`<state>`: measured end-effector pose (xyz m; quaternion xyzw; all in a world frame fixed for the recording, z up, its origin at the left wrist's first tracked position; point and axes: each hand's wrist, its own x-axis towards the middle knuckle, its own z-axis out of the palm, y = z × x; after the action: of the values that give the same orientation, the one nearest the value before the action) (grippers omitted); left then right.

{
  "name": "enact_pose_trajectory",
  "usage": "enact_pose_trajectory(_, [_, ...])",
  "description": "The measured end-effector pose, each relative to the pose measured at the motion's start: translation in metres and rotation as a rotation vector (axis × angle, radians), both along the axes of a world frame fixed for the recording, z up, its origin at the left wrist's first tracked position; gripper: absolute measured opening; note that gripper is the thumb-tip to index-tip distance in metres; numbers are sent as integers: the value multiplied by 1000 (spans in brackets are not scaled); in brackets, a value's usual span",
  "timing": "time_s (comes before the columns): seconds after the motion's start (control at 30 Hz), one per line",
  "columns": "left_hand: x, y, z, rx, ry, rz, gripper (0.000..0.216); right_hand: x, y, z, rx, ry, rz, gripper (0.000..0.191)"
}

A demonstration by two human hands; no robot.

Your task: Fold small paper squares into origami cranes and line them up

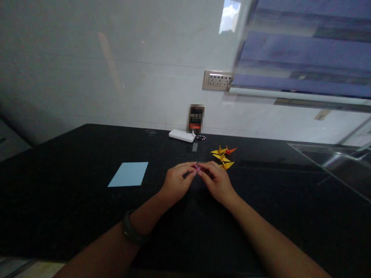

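Note:
A small pink folded paper (198, 168) is pinched between my two hands just above the black counter. My left hand (177, 181) grips it from the left, thumb and fingers closed. From the other side my right hand (218, 180) holds it in the same kind of pinch. Fingertips cover most of the paper, so its full shape is hidden. Right behind my right hand stand several origami cranes: yellow ones (221, 158) and an orange one (231, 150). To the left of my left hand lies a flat light blue paper sheet (129, 174).
A white power bank (182, 135) with a beaded strap (200, 137) lies by the wall, beside a blurred-out upright object (196, 117). A socket panel (217, 80) is on the wall. At the right is a metal sink (333, 162). The black counter (72, 208) spans the view.

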<state>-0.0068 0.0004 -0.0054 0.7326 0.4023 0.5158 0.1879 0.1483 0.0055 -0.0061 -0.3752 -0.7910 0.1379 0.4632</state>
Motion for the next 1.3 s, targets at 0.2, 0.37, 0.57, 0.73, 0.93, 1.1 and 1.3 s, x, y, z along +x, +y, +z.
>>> enact_pose_trajectory(0.2, [4,-1,-2,-145,-166,-2,14,-1,-2,3,-23,22,-22,9])
enact_pose_trajectory(0.37, [8,-1,-2,-373,-400,-87,28,-4,-1,-1,-285,164,3,15])
enact_pose_trajectory(0.57, [9,-1,0,-445,-444,-88,27,-5,0,-3,-559,278,105,17])
enact_pose_trajectory(0.73, [9,2,-4,-552,-321,-145,25,0,-2,1,-253,85,22,13])
enact_pose_trajectory(0.93, [6,0,-3,-632,-268,-158,25,0,0,1,-225,105,50,17])
enact_pose_trajectory(1.1, [6,-1,1,-594,-272,-78,23,-3,0,-1,-451,164,61,21])
enact_pose_trajectory(1.3, [8,-4,8,-557,-279,16,21,-9,-4,-2,-640,308,162,26])
